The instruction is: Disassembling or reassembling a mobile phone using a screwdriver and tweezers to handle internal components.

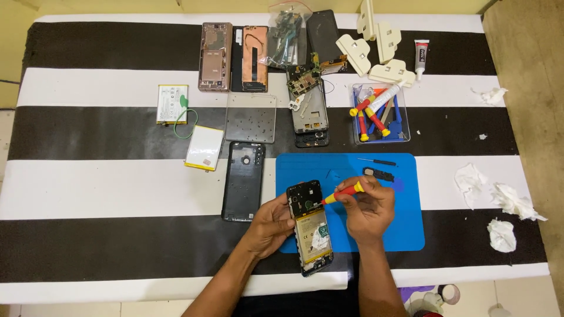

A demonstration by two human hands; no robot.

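Note:
My left hand (271, 225) grips the left edge of an opened phone (310, 226) with its back cover off; the battery and black upper frame show. The phone lies on a blue work mat (399, 226). My right hand (367, 208) holds a small red and yellow screwdriver (343, 192), its tip touching the upper part of the phone. The black back cover (243, 181) lies just left of the mat.
A small black part (379, 173) and a thin screwdriver (378, 161) rest on the mat. Behind are a clear tray of screwdrivers (379, 114), dismantled phones (308, 105), two loose batteries (204, 148), cream clips (376, 47), a glue tube (421, 56) and crumpled tissues (505, 205).

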